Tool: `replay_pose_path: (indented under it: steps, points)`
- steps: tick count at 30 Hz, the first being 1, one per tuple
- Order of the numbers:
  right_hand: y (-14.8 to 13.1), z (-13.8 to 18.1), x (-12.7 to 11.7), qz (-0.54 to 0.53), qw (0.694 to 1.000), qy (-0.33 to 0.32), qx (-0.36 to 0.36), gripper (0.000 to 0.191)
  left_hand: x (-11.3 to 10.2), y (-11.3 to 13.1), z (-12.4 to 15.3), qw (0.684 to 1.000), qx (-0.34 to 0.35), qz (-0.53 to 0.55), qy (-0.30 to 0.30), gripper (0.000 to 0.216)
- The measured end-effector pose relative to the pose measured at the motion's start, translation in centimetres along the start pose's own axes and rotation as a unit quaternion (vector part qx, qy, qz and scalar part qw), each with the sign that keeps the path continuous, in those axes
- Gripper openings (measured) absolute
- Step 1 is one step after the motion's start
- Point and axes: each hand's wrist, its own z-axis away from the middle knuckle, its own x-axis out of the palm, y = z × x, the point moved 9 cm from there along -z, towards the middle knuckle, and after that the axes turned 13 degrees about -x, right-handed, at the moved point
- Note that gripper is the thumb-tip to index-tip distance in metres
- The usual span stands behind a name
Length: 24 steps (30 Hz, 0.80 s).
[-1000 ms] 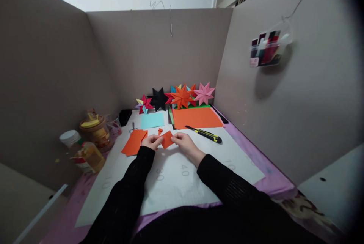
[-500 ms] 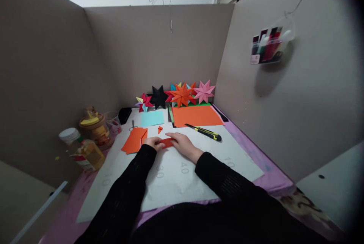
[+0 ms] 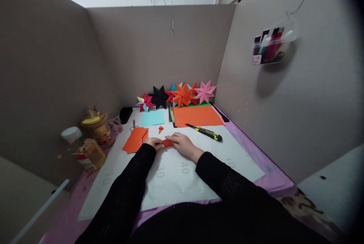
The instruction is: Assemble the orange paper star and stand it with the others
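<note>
A small folded piece of orange-red paper [image 3: 167, 143] lies on the white sheet between my hands. My left hand [image 3: 155, 143] pinches its left end with closed fingers. My right hand [image 3: 183, 144] presses on its right end, the fingers together and partly covering it. Just beyond my hands is a tiny folded orange piece [image 3: 160, 129]. Beside my left hand rests a stack of orange paper [image 3: 134, 140], cut into small rectangles. A black and yellow utility knife [image 3: 205, 132] lies to the right, beyond my right hand.
Orange sheets [image 3: 197, 117] and a light blue rectangle [image 3: 152, 118] lie at the back, before several folded paper stars [image 3: 183, 95]. Scissors [image 3: 133, 125] sit behind the stack. A white-capped bottle [image 3: 85, 149] and a yellow-lidded pot [image 3: 96, 126] stand at left. Grey panels [image 3: 159, 46] enclose the table.
My right fingers have drawn slightly closer onto the folded paper, which otherwise stays in place. The whole view has shifted a little.
</note>
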Motion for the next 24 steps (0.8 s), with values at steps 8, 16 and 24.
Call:
replay_pose_path:
  steps: [8,16,24]
  points:
    - [0.1,-0.1,-0.5,-0.061,0.997,0.042,0.022,0.031,-0.1,0.3,-0.1,0.999,0.022,0.003,0.023,0.018]
    - [2.0,0.5,-0.4,-0.106,0.981,0.085,0.136,0.039,-0.3,0.5,0.5,0.998,0.007,0.008,0.056,0.021]
    - [4.5,1.8,1.2,-0.255,0.926,0.139,0.243,0.029,-0.2,-0.3,0.3,0.993,-0.056,0.098,0.047,0.031]
